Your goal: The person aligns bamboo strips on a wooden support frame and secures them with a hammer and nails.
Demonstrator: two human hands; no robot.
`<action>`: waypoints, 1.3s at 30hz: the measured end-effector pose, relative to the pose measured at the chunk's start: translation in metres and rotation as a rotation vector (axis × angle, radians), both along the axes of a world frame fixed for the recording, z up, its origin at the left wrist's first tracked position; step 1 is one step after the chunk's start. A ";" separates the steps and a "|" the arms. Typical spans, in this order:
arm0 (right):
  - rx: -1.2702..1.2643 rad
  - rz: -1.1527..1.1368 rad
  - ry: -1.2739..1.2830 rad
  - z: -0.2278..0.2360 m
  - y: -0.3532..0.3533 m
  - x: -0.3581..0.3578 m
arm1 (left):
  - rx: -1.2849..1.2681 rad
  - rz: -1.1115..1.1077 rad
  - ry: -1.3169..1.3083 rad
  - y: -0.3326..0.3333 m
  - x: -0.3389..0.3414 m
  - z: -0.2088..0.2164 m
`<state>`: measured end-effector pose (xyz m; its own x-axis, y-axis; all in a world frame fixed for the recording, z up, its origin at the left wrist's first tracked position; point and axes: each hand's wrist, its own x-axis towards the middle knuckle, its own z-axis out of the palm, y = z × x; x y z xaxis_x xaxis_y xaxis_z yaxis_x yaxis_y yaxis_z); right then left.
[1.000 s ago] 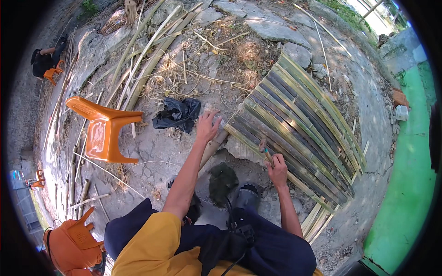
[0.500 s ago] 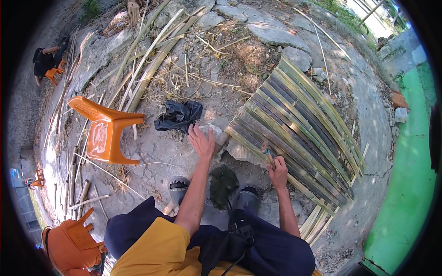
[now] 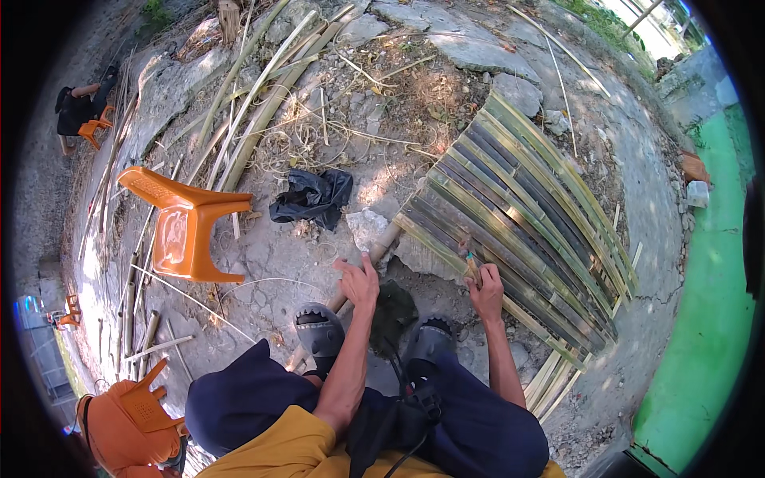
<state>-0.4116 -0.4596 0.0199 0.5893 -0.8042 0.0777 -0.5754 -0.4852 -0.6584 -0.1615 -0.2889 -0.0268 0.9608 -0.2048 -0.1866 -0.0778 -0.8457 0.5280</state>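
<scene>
My right hand is closed around the handle of a hammer, whose rusty head is over the near edge of the slats. Those split bamboo slats lie side by side in a fanned panel, green and dark brown. My left hand is over a round bamboo pole that runs from between my feet to the panel's left corner. Its index finger is stretched out and the thumb stands apart; I see nothing held. A pale stone lies just beyond it.
A black plastic bag and an orange plastic chair are to the left. Long bamboo strips lie at the far left. A person in orange sits nearby at lower left; another in black sits farther off. A green strip borders the right.
My left hand has come down and nearer to me, from beside the bag to the pole, its fingers less spread. My right hand still grips the hammer, shifted slightly.
</scene>
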 end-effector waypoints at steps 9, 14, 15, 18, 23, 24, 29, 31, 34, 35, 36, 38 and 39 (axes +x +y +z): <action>-0.006 0.011 -0.014 -0.003 -0.018 0.006 | -0.070 -0.070 -0.111 -0.016 0.000 -0.017; -0.015 0.024 -0.069 -0.004 -0.019 -0.001 | -0.060 -0.140 -0.112 -0.014 -0.001 -0.022; -0.010 0.017 -0.057 -0.003 -0.019 -0.001 | -0.043 -0.150 -0.101 -0.016 -0.001 -0.021; 0.008 -0.009 -0.044 -0.003 -0.018 0.003 | -0.040 -0.162 -0.102 -0.015 0.007 -0.020; 0.002 -0.064 -0.058 -0.004 -0.016 -0.002 | -0.084 -0.143 0.063 -0.016 0.019 -0.004; -0.017 -0.059 -0.066 -0.006 -0.017 -0.005 | -0.071 -0.167 0.052 -0.015 0.018 0.000; -0.004 -0.020 -0.027 -0.005 -0.016 0.000 | -0.096 -0.111 0.044 -0.006 0.028 -0.003; -0.035 0.001 -0.040 -0.006 -0.015 0.000 | -0.112 -0.106 0.052 -0.005 0.028 -0.004; -0.065 0.031 -0.016 -0.002 -0.012 0.007 | -0.096 -0.085 0.014 -0.001 0.034 -0.006; -0.068 0.029 -0.013 -0.003 -0.013 0.006 | -0.100 -0.088 0.017 -0.004 0.032 -0.005; -0.044 0.021 -0.009 -0.005 -0.013 0.004 | -0.107 -0.072 0.023 -0.006 0.031 -0.003; -0.015 -0.007 -0.004 -0.009 -0.011 0.003 | -0.110 -0.075 0.032 -0.009 0.031 0.002; -0.030 0.002 -0.009 -0.008 -0.013 0.004 | -0.124 -0.055 0.038 -0.010 0.031 0.004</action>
